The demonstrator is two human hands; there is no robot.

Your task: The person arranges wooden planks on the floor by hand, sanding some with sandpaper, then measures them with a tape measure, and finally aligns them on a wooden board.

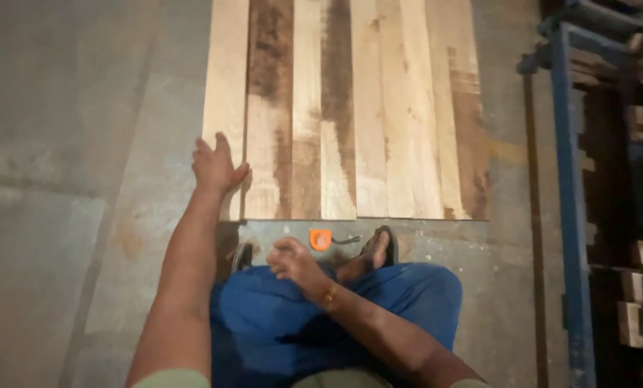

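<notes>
Head view looks down on a person seated cross-legged on a concrete floor (63, 215), facing a row of wooden planks (350, 115) laid side by side with their near ends roughly level. The left hand (217, 167) is stretched forward, fingers spread loosely, palm resting on the near end of the outermost plank (224, 93) at the left of the row; it grips nothing. The right hand (292, 260) hovers over the blue-trousered knees with fingers curled inward, and whether it holds anything small cannot be told. An orange tape measure (320, 239) lies on the floor just past the right hand, between the knees and the plank ends, its short strap trailing right. As a judgement, a sideways push from the left hand could skew the outer plank and open a gap against its neighbour, or shove its end out of line; rough edges could also leave splinters in the bare palm. A sandalled foot (380, 248) lies near the plank ends and the tape measure, so a sliding board could catch it. To the right, well apart, a blue metal rack (571, 179) holds stacked timber offcuts (641, 316), limiting room on that side.
</notes>
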